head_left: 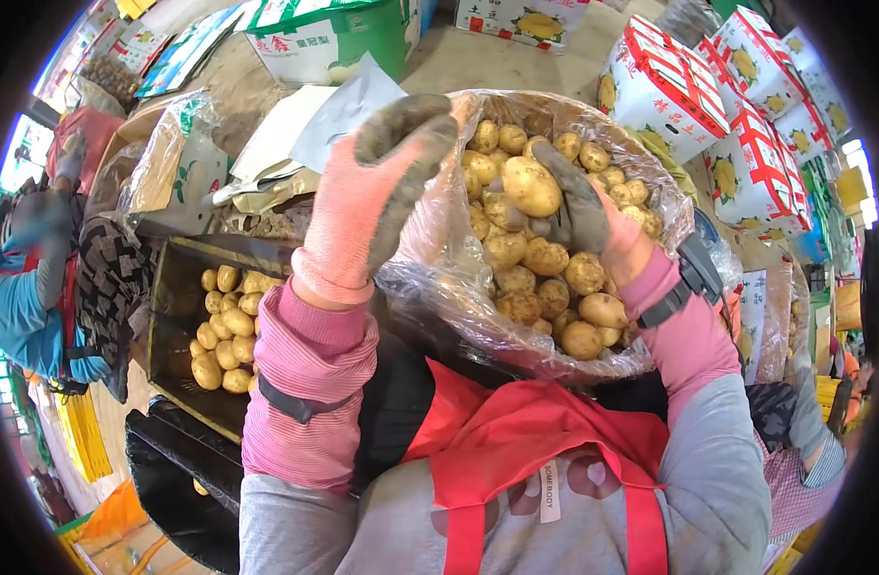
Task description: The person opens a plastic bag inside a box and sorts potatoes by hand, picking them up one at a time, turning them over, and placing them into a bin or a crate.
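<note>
My right hand (590, 198), in a pink glove with a dark grey coating, is closed on a large potato (532, 186). It holds the potato over a plastic-lined box (671, 206) heaped with potatoes (545, 257). At the box's left rim is my left hand (387, 182), in a matching glove. Its fingers are curved and apart, and no potato shows in them. Just behind that hand, grey-white paper sheets (339, 120) lie at an angle.
A dark crate (185, 369) of smaller potatoes stands at my left. Red-and-white cartons (664, 91) are stacked at the back right, and a green-and-white carton (315, 48) stands at the back. A co-worker in blue (27, 316) is at far left; another person's sleeve (808, 489) shows at right.
</note>
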`<state>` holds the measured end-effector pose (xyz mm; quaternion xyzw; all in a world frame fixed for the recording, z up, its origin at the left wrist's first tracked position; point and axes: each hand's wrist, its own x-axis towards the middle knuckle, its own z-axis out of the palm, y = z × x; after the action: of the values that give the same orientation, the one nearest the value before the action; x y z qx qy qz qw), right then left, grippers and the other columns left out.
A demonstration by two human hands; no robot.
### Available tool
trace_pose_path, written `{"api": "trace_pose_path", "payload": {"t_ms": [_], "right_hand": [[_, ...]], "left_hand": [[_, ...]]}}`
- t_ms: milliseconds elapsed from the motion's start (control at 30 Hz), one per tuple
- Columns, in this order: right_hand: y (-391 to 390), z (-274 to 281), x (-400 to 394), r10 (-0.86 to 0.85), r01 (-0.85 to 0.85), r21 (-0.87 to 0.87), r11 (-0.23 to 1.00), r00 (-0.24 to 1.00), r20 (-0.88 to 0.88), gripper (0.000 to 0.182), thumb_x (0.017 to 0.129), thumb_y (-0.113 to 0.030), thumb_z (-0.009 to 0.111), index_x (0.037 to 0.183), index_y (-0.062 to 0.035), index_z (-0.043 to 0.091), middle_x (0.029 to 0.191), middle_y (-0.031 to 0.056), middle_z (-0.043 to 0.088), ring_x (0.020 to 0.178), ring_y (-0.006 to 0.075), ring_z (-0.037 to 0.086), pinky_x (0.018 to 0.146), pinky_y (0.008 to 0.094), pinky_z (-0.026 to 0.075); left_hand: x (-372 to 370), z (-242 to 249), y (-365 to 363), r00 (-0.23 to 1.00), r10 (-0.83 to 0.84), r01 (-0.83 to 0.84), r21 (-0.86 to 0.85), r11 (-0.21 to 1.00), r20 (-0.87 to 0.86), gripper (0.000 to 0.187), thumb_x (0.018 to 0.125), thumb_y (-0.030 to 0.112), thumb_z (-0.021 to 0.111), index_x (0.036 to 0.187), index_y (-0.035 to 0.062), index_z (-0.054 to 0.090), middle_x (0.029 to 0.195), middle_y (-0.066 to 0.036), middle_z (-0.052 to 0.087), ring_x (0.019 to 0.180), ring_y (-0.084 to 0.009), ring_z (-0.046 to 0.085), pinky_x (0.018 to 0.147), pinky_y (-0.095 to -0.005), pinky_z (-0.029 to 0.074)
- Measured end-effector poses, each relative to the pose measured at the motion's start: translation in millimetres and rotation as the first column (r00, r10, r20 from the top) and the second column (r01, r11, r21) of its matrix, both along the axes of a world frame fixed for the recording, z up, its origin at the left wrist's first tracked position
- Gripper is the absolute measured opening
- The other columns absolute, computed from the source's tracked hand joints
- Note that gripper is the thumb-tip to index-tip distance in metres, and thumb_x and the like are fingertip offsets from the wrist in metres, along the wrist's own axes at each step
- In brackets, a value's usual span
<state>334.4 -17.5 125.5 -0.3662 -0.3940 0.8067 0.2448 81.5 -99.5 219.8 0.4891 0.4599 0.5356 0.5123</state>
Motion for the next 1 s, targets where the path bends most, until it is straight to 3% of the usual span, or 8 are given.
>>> {"api": "trace_pose_path", "payload": {"t_ms": [100,200,267,333,467,600,733,1000], "right_hand": [[-24,17,11,0.089,-0.226,0.475,0.85,0.952,0.294,0.056,0.093,-0.039,0.055,0.136,-0.0061,0.041,0.104,0.0055,0.062,0.096,0.017,0.061,0.081,0.026,0.051],[-42,49,-13,0.124,-0.139,-0.034,0.99,0.951,-0.285,0.063,0.092,-0.052,0.051,0.134,-0.006,0.045,0.102,0.005,0.063,0.091,0.016,0.061,0.077,0.026,0.05],[-61,92,-27,0.214,-0.201,0.095,0.975,0.963,-0.166,0.072,0.089,-0.064,0.046,0.13,-0.0045,0.049,0.103,0.0053,0.062,0.086,0.0149,0.061,0.071,0.0246,0.049],[-56,102,-38,0.052,-0.038,0.098,0.994,0.989,-0.14,0.078,0.088,-0.073,0.031,0.12,-0.0068,0.057,0.082,0.0052,0.065,0.049,0.0088,0.052,0.035,0.0154,0.029],[12,19,-4,-0.192,0.073,0.449,0.89,0.955,0.225,0.052,0.092,-0.046,0.051,0.122,-0.004,0.056,0.101,0.0105,0.067,0.075,0.0098,0.061,0.057,0.0201,0.045],[39,-45,-13,-0.368,-0.424,0.663,0.617,0.589,0.719,0.046,0.084,-0.032,0.061,0.122,-0.0063,0.058,0.113,0.0148,0.065,0.103,0.0214,0.063,0.084,0.0325,0.05],[63,-78,-53,-0.465,-0.704,0.466,0.536,0.215,0.859,0.047,0.082,-0.027,0.059,0.127,-0.0139,0.055,0.115,0.0199,0.062,0.107,0.0323,0.06,0.091,0.0395,0.048],[82,-69,-66,-0.321,-0.733,0.376,0.566,0.224,0.92,0.05,0.078,-0.03,0.064,0.116,0.0016,0.055,0.113,0.0237,0.062,0.107,0.0353,0.06,0.091,0.0416,0.048]], "left_hand": [[14,-10,-1,0.975,-0.216,0.211,0.1,0.972,0.044,0.06,0.082,0.018,0.071,0.131,-0.0046,0.045,0.117,-0.015,0.059,0.107,-0.0184,0.056,0.092,-0.0292,0.045],[37,-15,-9,0.934,-0.357,0.358,0.149,0.922,-0.035,0.067,0.078,0.02,0.076,0.132,-0.0044,0.044,0.114,-0.015,0.059,0.102,-0.0171,0.057,0.087,-0.0276,0.047],[37,-1,-12,0.953,-0.303,0.298,0.118,0.947,0.028,0.067,0.077,0.02,0.076,0.131,-0.0043,0.044,0.112,-0.014,0.059,0.1,-0.0162,0.058,0.085,-0.0268,0.048],[31,11,-17,0.949,-0.194,0.17,0.113,0.979,0.249,0.054,0.079,0.02,0.073,0.125,-0.0004,0.052,0.107,-0.011,0.062,0.093,-0.0151,0.061,0.078,-0.0267,0.05],[1,-6,0,0.876,0.027,-0.058,0.049,0.997,0.482,0.039,0.089,0.025,0.063,0.12,0.0017,0.055,0.108,-0.01,0.062,0.088,-0.0184,0.06,0.065,-0.0266,0.049],[2,-10,-3,0.85,0.11,-0.126,-0.004,0.992,0.515,0.036,0.089,0.024,0.063,0.119,0.0039,0.056,0.106,-0.009,0.062,0.083,-0.0165,0.059,0.062,-0.024,0.048],[8,-4,-1,0.96,0.143,-0.156,0.032,0.987,0.241,0.038,0.091,0.025,0.059,0.124,0.0058,0.055,0.108,-0.007,0.062,0.081,-0.0152,0.059,0.062,-0.0229,0.048],[13,-14,9,0.98,0.156,-0.164,0.055,0.985,0.128,0.04,0.092,0.025,0.058,0.127,0.0067,0.053,0.11,-0.006,0.062,0.087,-0.0168,0.061,0.064,-0.0236,0.049]]}}
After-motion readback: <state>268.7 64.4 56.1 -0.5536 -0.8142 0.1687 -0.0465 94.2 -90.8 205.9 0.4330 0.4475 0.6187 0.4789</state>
